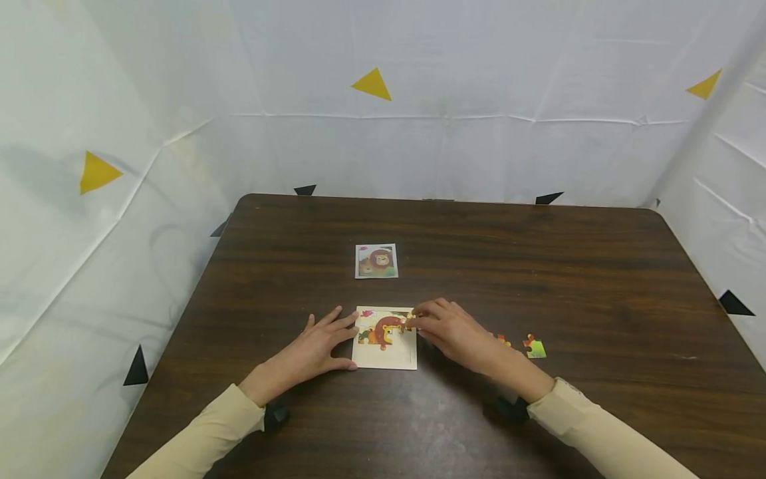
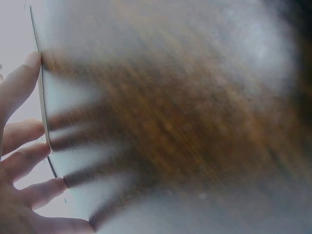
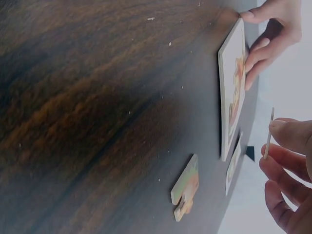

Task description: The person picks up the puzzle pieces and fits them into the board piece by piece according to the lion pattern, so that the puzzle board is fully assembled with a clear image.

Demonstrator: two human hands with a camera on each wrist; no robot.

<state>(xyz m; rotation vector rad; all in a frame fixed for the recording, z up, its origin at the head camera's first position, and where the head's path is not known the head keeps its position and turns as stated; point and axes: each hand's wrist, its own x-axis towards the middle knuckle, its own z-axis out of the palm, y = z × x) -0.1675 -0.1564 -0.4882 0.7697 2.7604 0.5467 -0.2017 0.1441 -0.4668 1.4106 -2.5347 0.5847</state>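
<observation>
A puzzle board [image 1: 383, 360] with a partly filled lion picture lies on the brown table. Its upper part carries fitted pieces, while the lower part is bare pale wood. My left hand [image 1: 320, 346] is spread, fingers and thumb straight against the board's left edge. Over the upper right corner, my right hand [image 1: 451, 332] pinches a puzzle piece [image 3: 270, 134] between thumb and fingers. That piece appears edge-on in the right wrist view, so its picture is hidden there. A loose puzzle piece [image 1: 536, 348], green and orange, lies right of my right forearm.
Behind the board lies a small lion picture card [image 1: 376, 261]. Another orange puzzle piece [image 1: 501, 339] is partly hidden by my right arm. The dark table [image 1: 538, 266] meets white sheets [image 1: 443, 153] at the back and sides.
</observation>
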